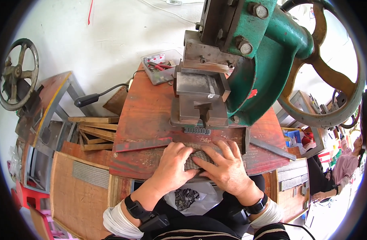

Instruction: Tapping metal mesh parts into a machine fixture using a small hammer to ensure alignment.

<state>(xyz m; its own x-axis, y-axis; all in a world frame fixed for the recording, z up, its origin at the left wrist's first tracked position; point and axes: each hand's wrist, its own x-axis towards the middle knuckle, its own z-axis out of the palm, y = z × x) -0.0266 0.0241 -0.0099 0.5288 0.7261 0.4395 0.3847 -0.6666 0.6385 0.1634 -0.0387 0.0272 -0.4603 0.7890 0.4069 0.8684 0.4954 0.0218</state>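
Note:
On the red worktable (141, 102), near its front edge, a grey block of small metal pieces in tight rows (198, 161) lies between my hands. My left hand (172, 163) grips the block from the left, thumb at its near edge. From the other side my right hand (227, 165) holds it, with fingers bent over its right part. Both hands partly hide the block. Just beyond them a short row of small metal pieces (197, 131) lies below the steel die (201, 106) of a green hand press (267, 76).
A red-stained bar (143, 145) lies left of my hands, a flat metal bar (271, 149) right. A clear box with pliers (162, 66) stands behind. Wooden trays with metal strips flank me, left (77, 200) and right (291, 200). A person (343, 164) sits at the far right.

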